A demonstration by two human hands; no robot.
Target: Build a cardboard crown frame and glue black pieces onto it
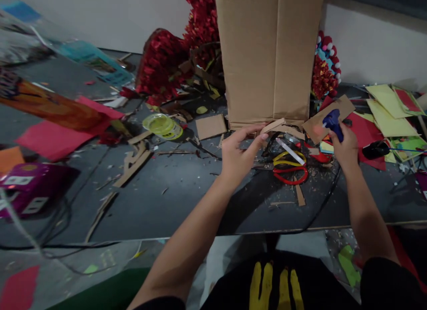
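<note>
Between the thumb and fingers of my left hand [238, 152] is a small cardboard strip [274, 125], just before the base of a tall upright cardboard piece [251, 56]. My right hand [345, 147] is wrapped round a blue glue gun [333, 123], whose nozzle points left over a flat brown cardboard piece [345, 106]. A black cord [325, 203] runs down from near my right hand to the table edge. Between the hands lie scissors [291, 182] with red and yellow handles, a white glue stick [289, 150] across them.
Cardboard scraps [135, 167] litter the dark table [187, 207]. A tub of yellow stuff [163, 126] stands left of centre. Red crumpled-paper decorations [163, 63] lean at the back. A purple power strip [30, 187] and red paper [56, 138] lie left; yellow cards [388, 110] lie right.
</note>
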